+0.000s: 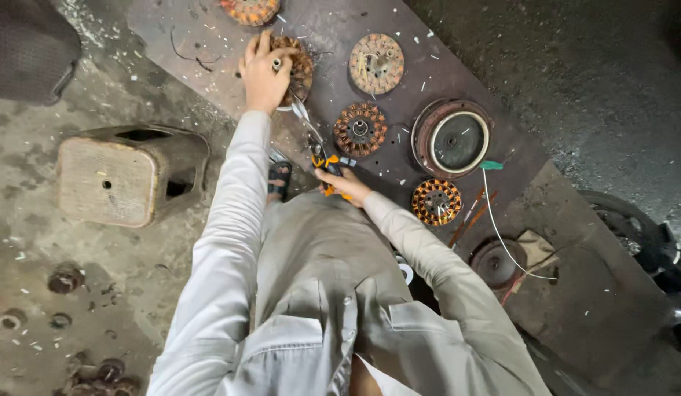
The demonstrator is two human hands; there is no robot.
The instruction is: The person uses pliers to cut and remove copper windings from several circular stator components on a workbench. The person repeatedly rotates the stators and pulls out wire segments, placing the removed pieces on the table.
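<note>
Rough concrete floor surrounds a dark metal sheet that runs from 11 o'clock toward 4 o'clock, its near edge cutting diagonally past the person's chest. On the sheet, at 12 o'clock, the left hand is closed over a copper-wound stator, fingers curled on its left rim and top. The right hand, close to the body near centre, grips the orange handles of long-nosed pliers, whose tip points up toward that stator.

Open sheet lies between the parts: a second wound stator sits just right of the pliers, a flat round rotor plate above it, a round motor housing at 2 o'clock, and another orange-wound stator near the sheet's lower edge. A white wire trails off at 3 o'clock. A worn square stool stands on the concrete at 9 o'clock, well apart from the sheet.
</note>
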